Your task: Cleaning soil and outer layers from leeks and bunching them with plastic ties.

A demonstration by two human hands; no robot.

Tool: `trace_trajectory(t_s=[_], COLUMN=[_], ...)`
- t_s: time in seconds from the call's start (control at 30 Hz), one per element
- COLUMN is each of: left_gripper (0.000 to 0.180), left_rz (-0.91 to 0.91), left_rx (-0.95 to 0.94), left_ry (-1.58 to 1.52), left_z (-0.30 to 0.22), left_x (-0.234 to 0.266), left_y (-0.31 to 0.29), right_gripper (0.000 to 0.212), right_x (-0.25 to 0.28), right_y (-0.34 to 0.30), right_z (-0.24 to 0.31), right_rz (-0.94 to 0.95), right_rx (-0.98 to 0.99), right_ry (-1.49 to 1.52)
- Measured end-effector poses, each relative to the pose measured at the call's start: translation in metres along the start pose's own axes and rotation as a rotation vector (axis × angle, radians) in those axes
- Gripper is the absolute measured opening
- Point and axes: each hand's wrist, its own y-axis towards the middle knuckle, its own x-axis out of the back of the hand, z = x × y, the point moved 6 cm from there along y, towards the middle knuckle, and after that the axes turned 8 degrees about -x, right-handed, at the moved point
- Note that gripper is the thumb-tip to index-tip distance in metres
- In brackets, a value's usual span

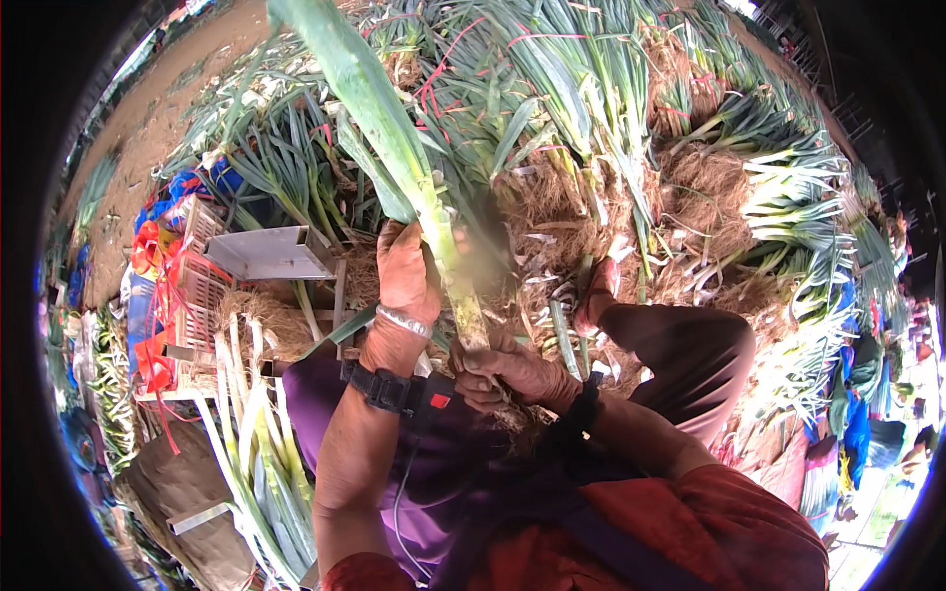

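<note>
A large leek (455, 271) slants across the middle of the view, its broad green leaves reaching toward the upper left and its pale stem pointing down at my lap. My left hand (404, 274) is closed around the stem just below the leaves, its fingertips partly hidden behind it. Lower down, my right hand (512, 372) grips the stem's root end with fingers curled. Some brown roots hang below that hand. Part of the stem's right side is blurred.
Bundles of leeks (581, 89) with matted brown roots (705, 187) cover the ground ahead and to the right. To my left are a plastic crate (202, 236) with red ribbons (153, 251), a metal bracket (266, 254) and a few trimmed leeks (251, 433). My bare foot (599, 291) rests among scraps.
</note>
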Motion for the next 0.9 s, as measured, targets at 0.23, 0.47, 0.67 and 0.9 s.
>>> trace_trajectory(t_s=[0.23,0.47,0.67,0.9], left_gripper=[0.027,0.033,0.022,0.035], left_rz=[0.179,0.732,0.442,0.125], left_rx=[0.125,0.468,0.462,-0.369], left_ry=[-0.149,0.269,0.183,0.563], left_z=[-0.001,0.040,0.044,-0.031], left_x=[-0.020,0.010,0.026,0.026], left_y=[-0.015,-0.047,-0.069,0.004], right_gripper=[0.034,0.036,0.027,0.025], right_x=[-0.037,-0.041,-0.017,0.018], right_y=[-0.010,-0.007,0.000,0.012], right_z=[0.016,0.008,0.019,0.022], right_rz=[0.425,0.554,0.169,-0.364], right_rx=[-0.081,-0.128,-0.040,0.141], right_ry=[0.358,0.509,0.228,-0.369])
